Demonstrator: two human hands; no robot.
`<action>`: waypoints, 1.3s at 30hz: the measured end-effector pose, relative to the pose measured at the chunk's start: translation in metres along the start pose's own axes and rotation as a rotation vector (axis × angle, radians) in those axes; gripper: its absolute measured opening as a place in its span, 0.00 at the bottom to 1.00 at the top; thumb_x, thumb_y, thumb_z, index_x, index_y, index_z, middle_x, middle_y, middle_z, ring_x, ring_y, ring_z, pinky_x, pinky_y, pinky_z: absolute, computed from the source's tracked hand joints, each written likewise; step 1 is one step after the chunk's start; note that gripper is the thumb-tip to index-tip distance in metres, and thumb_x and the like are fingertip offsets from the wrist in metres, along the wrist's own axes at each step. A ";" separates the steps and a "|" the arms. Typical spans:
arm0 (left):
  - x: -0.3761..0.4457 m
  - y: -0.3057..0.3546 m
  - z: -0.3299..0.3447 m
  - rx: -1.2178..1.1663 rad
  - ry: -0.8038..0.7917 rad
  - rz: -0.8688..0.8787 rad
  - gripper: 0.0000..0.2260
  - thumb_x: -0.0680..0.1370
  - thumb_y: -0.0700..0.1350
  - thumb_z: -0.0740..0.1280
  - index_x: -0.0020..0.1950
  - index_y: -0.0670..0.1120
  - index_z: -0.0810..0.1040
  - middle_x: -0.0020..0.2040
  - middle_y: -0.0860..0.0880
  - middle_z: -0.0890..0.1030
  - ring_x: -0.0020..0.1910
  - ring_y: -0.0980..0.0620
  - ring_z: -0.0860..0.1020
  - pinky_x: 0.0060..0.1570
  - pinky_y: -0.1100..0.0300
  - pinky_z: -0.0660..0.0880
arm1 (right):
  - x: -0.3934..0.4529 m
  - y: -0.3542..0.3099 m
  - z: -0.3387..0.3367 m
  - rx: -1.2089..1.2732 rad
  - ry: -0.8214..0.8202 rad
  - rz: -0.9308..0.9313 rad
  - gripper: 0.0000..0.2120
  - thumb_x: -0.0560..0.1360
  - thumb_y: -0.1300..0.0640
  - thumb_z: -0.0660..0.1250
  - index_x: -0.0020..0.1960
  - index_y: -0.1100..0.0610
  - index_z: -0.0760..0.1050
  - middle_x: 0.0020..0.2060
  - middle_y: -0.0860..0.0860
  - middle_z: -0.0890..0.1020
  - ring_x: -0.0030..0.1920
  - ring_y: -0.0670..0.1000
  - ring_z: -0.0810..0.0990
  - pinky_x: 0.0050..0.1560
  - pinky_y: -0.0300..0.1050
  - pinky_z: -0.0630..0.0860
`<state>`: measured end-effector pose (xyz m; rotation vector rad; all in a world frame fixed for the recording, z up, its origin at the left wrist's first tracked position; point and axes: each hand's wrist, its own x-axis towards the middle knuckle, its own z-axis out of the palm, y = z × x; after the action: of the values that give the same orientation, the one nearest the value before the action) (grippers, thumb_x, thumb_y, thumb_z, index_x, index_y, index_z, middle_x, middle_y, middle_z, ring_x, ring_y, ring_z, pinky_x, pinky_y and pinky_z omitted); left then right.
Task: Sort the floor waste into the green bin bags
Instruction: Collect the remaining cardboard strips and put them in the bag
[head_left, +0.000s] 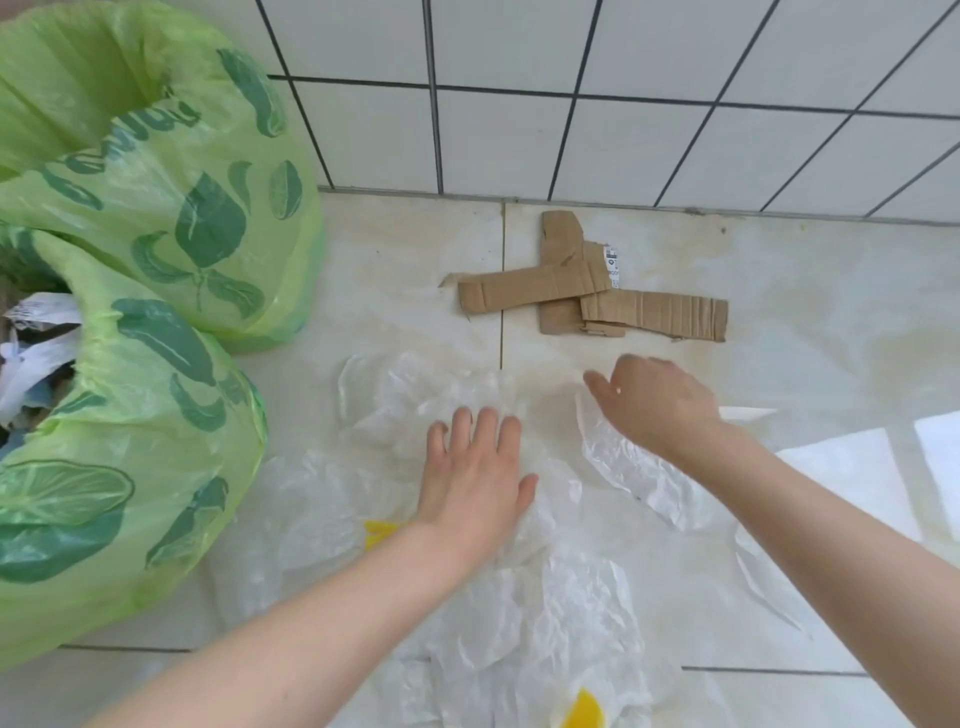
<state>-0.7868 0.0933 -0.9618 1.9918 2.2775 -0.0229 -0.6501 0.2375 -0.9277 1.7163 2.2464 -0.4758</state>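
Crumpled clear plastic sheets (566, 613) with yellow print lie spread over the floor in front of me. My left hand (475, 467) rests flat on the plastic, fingers apart. My right hand (657, 400) hovers over the edge of another clear plastic piece (623, 462), fingers loosely curled, thumb out, gripping nothing that I can see. Flattened brown cardboard strips (587, 291) lie beyond the hands near the wall. Two green leaf-printed bin bags stand at the left: the near bag (135, 467) holds white and mixed waste, the far bag (171, 171) gapes open.
A white tiled wall (597, 93) rises behind the cardboard. White sheets of paper or foam (862, 473) lie on the floor at the right. The floor is pale marble tile (831, 291).
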 end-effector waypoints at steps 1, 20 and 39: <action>0.013 -0.003 -0.005 -0.004 0.022 0.009 0.23 0.69 0.58 0.68 0.57 0.44 0.75 0.51 0.45 0.76 0.54 0.41 0.74 0.52 0.47 0.70 | 0.010 0.001 -0.004 0.042 0.039 -0.019 0.23 0.79 0.42 0.51 0.54 0.58 0.75 0.51 0.58 0.78 0.52 0.59 0.77 0.46 0.50 0.71; 0.181 -0.027 -0.010 -0.259 -0.247 -0.090 0.32 0.79 0.50 0.58 0.78 0.48 0.45 0.79 0.48 0.50 0.77 0.42 0.45 0.74 0.43 0.49 | 0.094 0.049 0.003 -0.097 0.041 -0.204 0.24 0.72 0.60 0.64 0.67 0.59 0.65 0.61 0.60 0.66 0.56 0.64 0.67 0.58 0.53 0.66; 0.201 -0.034 -0.021 -1.205 -0.005 -0.729 0.14 0.71 0.42 0.66 0.55 0.39 0.77 0.50 0.42 0.81 0.50 0.41 0.81 0.45 0.57 0.77 | 0.111 0.011 -0.041 1.018 -0.145 0.294 0.23 0.71 0.44 0.71 0.56 0.59 0.71 0.46 0.52 0.80 0.46 0.52 0.80 0.51 0.50 0.79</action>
<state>-0.8482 0.2884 -0.9630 0.5475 2.0097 0.9819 -0.6689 0.3544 -0.9366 2.2532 1.6556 -1.8046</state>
